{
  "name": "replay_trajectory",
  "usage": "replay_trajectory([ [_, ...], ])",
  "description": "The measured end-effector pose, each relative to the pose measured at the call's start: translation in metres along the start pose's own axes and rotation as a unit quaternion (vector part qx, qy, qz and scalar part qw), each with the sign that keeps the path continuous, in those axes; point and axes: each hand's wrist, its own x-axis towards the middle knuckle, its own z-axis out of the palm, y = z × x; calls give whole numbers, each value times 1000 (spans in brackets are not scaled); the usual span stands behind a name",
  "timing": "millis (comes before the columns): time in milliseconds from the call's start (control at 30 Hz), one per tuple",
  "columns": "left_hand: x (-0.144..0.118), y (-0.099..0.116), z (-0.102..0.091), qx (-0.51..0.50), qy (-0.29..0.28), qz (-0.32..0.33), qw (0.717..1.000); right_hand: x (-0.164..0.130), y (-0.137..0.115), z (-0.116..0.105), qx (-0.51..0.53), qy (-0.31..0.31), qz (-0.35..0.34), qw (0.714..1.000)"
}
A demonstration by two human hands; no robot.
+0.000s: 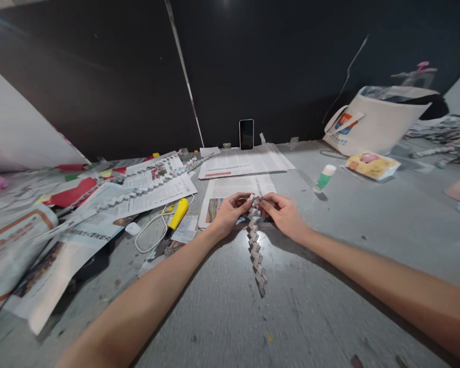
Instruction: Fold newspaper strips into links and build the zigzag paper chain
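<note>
- Your left hand [230, 214] has thumb and fingers pinched on the far end of the zigzag paper chain [256, 250]; let that grip steady the links.
- Your right hand [285, 213] is closed at the same end, from the other side; the exact fold between your fingertips is too small to make out.
- The chain runs from your fingers towards you over the bare grey table [291, 312]; leave its near end lying flat so the weight doesn't drag on the links.
- Work gently: narrow folded paper likely creases or tears if you force it, so seat each fold snugly and evenly.
- Mind the newspaper sheet [239, 185] just beyond your hands; don't snag its edge.
</note>
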Motion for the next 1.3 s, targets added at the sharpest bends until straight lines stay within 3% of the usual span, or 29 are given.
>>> replay_trajectory([
  [433,-10,16,8,67,-15,22,997,1,-5,-3,-37,-26,-24,999],
  [733,-7,10,3,58,-49,0,997,5,5,-5,0,-42,-14,999],
  [933,-4,6,2,28,-36,-5,999,8,8,-6,44,-45,-4,998],
  [1300,-4,3,1,52,-53,7,997,8,7,-8,6,-43,-31,999],
])
